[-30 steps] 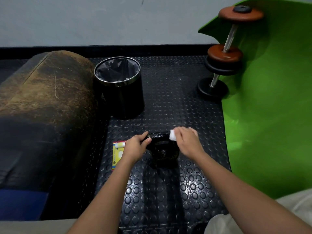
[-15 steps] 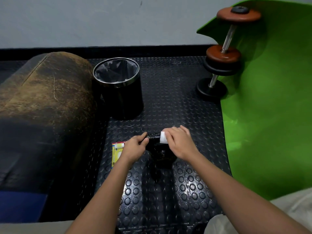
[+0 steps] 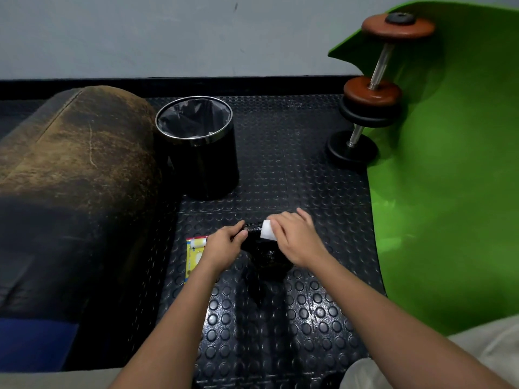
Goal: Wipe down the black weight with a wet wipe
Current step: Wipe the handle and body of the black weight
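Observation:
A black weight (image 3: 265, 255) sits on the studded black rubber floor (image 3: 280, 318) in front of me, partly hidden under both hands. My left hand (image 3: 223, 245) grips its left end, thumb and fingers curled round it. My right hand (image 3: 295, 238) holds a white wet wipe (image 3: 266, 231) against the top of the weight. Only the wipe's left edge shows past the fingers.
A yellow and red wipe packet (image 3: 193, 255) lies flat just left of my left hand. A black bin (image 3: 199, 147) with a liner stands behind. A worn brown bolster (image 3: 70, 169) fills the left. A dumbbell (image 3: 373, 91) leans on a green mat (image 3: 449, 178) at the right.
My right hand has slid the wipe leftward along the top of the weight, closer to my left hand. The left hand has kept its grip.

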A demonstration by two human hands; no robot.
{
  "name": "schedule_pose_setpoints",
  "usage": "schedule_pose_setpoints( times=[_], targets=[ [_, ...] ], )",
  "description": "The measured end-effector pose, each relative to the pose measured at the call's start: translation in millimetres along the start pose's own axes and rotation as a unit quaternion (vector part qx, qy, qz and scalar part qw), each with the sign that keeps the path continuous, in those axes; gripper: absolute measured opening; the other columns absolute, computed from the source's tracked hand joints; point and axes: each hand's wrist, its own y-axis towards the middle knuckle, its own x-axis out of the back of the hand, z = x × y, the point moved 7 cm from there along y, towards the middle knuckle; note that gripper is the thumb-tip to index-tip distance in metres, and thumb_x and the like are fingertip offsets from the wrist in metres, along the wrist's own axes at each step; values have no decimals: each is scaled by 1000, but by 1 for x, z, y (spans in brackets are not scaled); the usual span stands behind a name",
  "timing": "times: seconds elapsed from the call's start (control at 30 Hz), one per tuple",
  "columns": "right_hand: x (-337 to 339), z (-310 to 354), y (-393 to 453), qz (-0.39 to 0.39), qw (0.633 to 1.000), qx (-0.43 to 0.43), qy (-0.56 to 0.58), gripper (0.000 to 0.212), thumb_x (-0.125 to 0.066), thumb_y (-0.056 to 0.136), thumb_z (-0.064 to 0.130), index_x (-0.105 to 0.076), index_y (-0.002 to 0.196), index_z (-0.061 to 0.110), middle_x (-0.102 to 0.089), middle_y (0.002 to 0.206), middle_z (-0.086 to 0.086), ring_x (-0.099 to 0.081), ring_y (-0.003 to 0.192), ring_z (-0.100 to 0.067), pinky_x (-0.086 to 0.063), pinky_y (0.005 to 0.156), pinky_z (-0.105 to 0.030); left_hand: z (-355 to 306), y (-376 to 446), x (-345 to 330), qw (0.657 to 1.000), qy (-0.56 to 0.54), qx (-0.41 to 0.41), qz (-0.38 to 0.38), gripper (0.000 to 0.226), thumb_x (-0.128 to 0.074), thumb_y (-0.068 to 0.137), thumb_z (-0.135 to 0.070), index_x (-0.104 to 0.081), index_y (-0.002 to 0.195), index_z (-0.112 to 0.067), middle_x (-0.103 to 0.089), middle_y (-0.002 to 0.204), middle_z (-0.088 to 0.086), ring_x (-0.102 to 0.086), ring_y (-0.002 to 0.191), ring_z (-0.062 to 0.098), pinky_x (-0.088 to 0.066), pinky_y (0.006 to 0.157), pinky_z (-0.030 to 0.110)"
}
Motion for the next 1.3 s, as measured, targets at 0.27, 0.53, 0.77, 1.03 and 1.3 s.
schedule_pose_setpoints(
  times=[0.27, 0.53, 0.77, 1.03, 1.3],
  targets=[
    [7, -52, -1, 32, 975, -208, 68, 47, -17, 105, 33, -43, 66, 25, -57, 77, 7, -53, 85, -15, -21, 116, -45, -4, -3, 0, 1000, -3, -7, 4, 44, -46, 98, -36, -45, 141, -25, -50, 142, -1, -44, 132, 17, -36, 104, 28],
    [0, -6, 4, 25, 999, -37, 21, 41, -24, 105, 35, -61, 93, 26, -61, 94, 12, -53, 101, -6, -9, 119, -36, -3, -1, 1, 1000, 14, 0, -1, 44, -47, 98, -37, -46, 140, -27, -52, 140, 1, -44, 131, 19, -35, 101, 25],
    [18, -52, -12, -41, 977, -183, 106, 39, -29, 103, 24, -56, 74, 20, -62, 83, 3, -52, 87, -13, -26, 108, -38, -3, -2, 1, 1000, 1, -1, 4, 43, -47, 98, -37, -46, 140, -26, -52, 140, 0, -45, 131, 18, -36, 103, 27],
    [4, -3, 4, -41, 982, -115, 143, 38, -36, 101, 28, -73, 92, 24, -71, 92, 12, -53, 95, -4, -28, 114, -34, -5, -3, 2, 1000, 10, -3, -3, 43, -47, 98, -35, -47, 140, -26, -52, 139, -1, -46, 130, 17, -36, 101, 26],
    [12, -34, -8, -95, 964, -165, 187, 38, -44, 101, 39, -66, 77, 19, -65, 70, 8, -58, 70, -12, -46, 99, -35, -5, -3, 1, 1000, 6, -4, 3, 43, -46, 98, -37, -46, 140, -27, -52, 140, 0, -45, 130, 18, -37, 102, 28]
  ],
)
